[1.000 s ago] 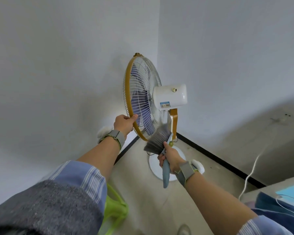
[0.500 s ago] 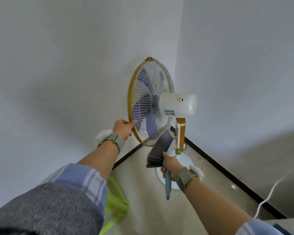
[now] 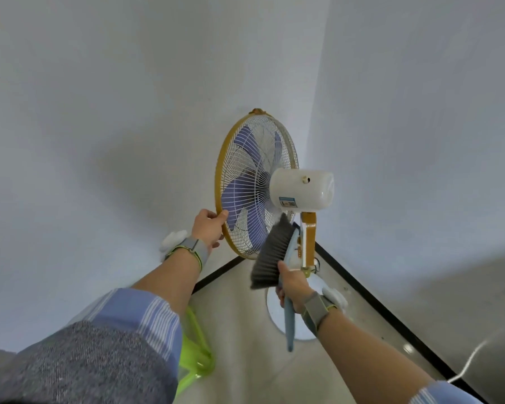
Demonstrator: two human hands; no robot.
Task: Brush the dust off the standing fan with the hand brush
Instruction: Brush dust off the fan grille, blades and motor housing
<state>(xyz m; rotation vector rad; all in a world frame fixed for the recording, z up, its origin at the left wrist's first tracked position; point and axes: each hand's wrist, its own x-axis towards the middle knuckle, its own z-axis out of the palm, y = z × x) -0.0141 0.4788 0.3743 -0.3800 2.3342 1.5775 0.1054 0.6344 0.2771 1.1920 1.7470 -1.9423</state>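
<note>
In the head view, the fan (image 3: pixel 257 185) stands in the middle of the frame, in the corner where two pale walls meet, and I see it from its back side. My left hand (image 3: pixel 209 228) grasps the yellow rim at the lower left of the cage, fingers curled around it, to hold the head steady. My right hand (image 3: pixel 293 287) is clenched around the blue handle of the brush (image 3: pixel 270 255). Its grey bristles point up and left, just beside the lower back grille and under the white motor housing (image 3: pixel 302 189); I cannot tell whether they touch the wires. I judge I am in the middle of brushing the back grille. The next stroke needs light pressure along the thin wires. The room is tight: the yellow neck (image 3: pixel 308 237) is just right of the brush, and the walls are close behind. In the lower frame there is a green object (image 3: pixel 196 354) and a white cable (image 3: pixel 473 360) on the floor, both well apart from the round base (image 3: pixel 273 312).
</note>
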